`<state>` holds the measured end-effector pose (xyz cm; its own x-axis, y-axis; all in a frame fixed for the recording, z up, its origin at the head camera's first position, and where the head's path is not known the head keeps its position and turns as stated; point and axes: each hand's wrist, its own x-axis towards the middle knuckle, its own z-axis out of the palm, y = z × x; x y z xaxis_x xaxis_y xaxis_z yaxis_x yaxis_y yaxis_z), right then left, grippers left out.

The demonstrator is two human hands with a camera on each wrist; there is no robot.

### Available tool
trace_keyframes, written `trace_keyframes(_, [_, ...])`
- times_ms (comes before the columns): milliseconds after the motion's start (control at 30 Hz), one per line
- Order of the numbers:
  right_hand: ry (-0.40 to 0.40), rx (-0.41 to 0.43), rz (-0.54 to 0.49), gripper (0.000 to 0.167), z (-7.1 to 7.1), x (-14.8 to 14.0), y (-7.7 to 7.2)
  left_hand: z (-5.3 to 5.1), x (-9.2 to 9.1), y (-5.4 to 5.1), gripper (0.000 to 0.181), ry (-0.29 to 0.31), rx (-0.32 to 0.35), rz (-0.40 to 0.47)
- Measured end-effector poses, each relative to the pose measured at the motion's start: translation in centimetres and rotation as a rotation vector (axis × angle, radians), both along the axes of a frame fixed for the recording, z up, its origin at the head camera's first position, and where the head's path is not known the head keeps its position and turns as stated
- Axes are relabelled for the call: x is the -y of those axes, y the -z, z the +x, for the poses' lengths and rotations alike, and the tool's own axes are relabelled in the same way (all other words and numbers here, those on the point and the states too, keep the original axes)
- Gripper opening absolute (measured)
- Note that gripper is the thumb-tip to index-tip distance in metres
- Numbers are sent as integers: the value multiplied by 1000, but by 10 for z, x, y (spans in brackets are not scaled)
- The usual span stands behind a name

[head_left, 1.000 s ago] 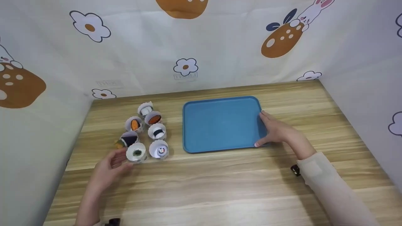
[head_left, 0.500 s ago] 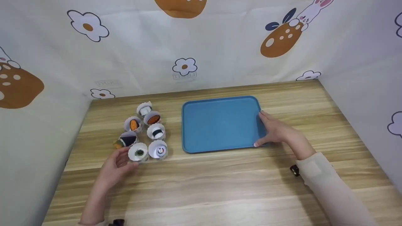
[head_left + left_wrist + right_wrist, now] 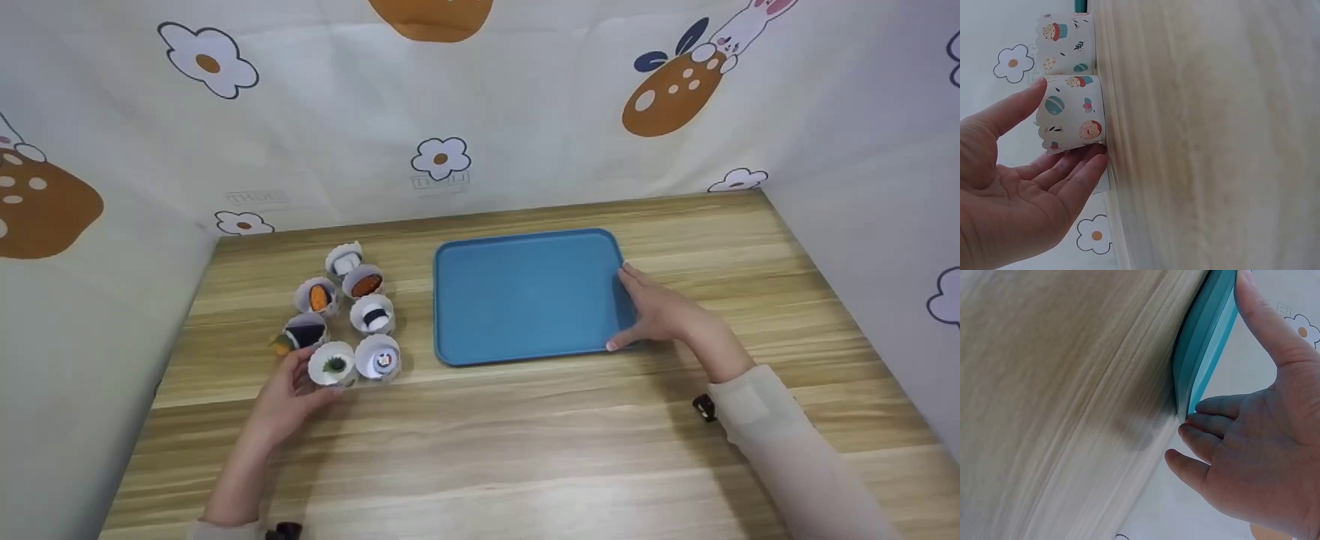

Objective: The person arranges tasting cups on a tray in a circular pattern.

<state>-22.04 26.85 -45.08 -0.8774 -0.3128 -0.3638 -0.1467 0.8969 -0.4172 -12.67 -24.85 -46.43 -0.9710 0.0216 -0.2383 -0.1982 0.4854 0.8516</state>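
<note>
The left hand (image 3: 285, 401) curls its thumb and fingers round 1 patterned paper cup (image 3: 1075, 112); 6 other cups (image 3: 367, 356) stand just beyond and beside those fingers. The right hand (image 3: 654, 311) spreads loose fingers against the blue tray (image 3: 525, 296), which lies on the table (image 3: 480, 442), left of them.

Tray (image 3: 525, 300), cups (image 3: 1075, 109) on wooden table (image 3: 487, 442)

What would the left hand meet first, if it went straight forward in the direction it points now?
Most likely the paper cup with something green inside: it stands between the thumb and fingers of the left hand. How much gap remains, if any, is hard to judge.
</note>
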Motion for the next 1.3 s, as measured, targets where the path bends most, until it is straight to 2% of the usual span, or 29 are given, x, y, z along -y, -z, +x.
trace_keyframes(200, [-7, -10, -6, 131, 0, -1, 0, -3, -5, 0, 75, 2, -13, -54])
trace_keyframes(467, [-7, -11, -7, 131, 0, -1, 1, -4, -8, -2, 68, -21, -11, -137])
trace_keyframes(833, [-2, -1, -9, 132, -1, -1, 1, -3, -5, -7, 69, -19, 12, -162])
trace_keyframes(1000, [-13, -8, 1, 131, -1, 0, 1, -1, -3, -14, 64, -26, 2, -187])
trace_keyframes(1300, [-11, -10, -13, 131, 0, 0, 1, 2, 6, -33, 68, -29, 3, -182])
